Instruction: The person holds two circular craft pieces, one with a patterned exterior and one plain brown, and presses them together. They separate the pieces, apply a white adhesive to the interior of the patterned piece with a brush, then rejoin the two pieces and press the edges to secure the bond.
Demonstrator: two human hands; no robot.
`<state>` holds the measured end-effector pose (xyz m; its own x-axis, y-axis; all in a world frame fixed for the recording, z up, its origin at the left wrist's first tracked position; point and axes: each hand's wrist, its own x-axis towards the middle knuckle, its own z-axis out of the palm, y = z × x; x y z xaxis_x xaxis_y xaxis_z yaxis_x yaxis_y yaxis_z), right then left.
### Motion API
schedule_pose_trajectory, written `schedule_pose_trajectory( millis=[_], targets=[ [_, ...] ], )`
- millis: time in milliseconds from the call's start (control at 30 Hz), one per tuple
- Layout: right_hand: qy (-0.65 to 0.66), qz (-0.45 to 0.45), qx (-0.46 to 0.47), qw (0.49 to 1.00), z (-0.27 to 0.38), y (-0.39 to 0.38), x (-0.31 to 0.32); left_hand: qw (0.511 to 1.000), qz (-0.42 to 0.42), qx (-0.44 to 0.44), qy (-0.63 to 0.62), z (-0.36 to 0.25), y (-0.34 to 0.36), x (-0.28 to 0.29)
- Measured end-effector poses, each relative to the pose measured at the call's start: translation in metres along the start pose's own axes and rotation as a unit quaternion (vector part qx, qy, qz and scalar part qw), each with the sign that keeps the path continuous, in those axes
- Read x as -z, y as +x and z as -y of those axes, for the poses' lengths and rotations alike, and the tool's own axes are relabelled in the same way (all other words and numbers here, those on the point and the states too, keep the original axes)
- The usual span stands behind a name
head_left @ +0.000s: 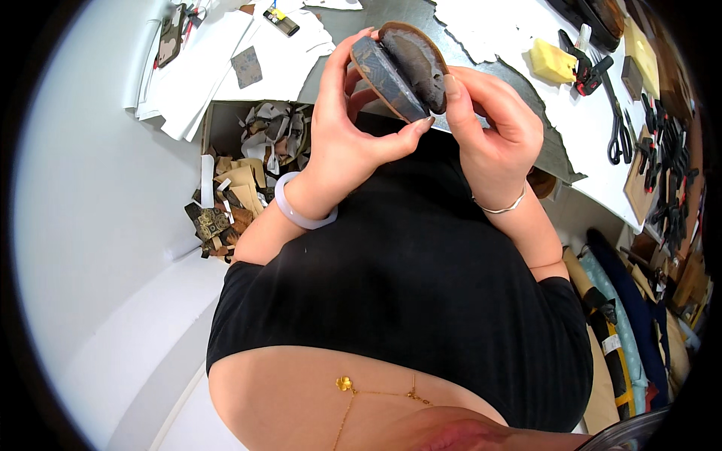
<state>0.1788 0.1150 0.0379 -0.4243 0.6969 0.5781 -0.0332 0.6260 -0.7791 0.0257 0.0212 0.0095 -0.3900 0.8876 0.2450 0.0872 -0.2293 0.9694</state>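
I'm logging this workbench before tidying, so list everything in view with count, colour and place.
Oval piece: one, brown and grey, held in both hands.
Sponge: one, yellow, table upper right.
Scissors: one, black, right table edge.
Clamp: one, black and red, beside sponge.
Paper sheets: several, white, upper left.
Scrap box: one, brown and grey offcuts, under table.
Fabric rolls: several, blue, tan, lower right.
Left hand: white bangle.
Right hand: thin bracelet.

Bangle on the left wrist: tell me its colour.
The bangle is pale lilac-white, plain and smooth, shown in the head view.
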Motion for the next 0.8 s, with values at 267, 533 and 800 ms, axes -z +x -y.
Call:
schedule_pose_trajectory(
  millis=[267, 533, 800],
  targets=[
    [0.006, -0.021, -0.001, 1.000, 0.001, 0.000, 0.000, 0.999, -0.006, -0.030, -0.012, -0.002, -0.001, 0.001],
    [0.054, -0.079, -0.064, 0.993, -0.012, 0.000, 0.007, 0.998, -0.020, -0.055, -0.015, 0.000, -0.002, 0.006],
    [0.207, -0.153, -0.337, 0.906, -0.067, 0.025, 0.041, 0.981, 0.016, -0.031, -0.191, 0.004, -0.007, 0.020]
  ],
)
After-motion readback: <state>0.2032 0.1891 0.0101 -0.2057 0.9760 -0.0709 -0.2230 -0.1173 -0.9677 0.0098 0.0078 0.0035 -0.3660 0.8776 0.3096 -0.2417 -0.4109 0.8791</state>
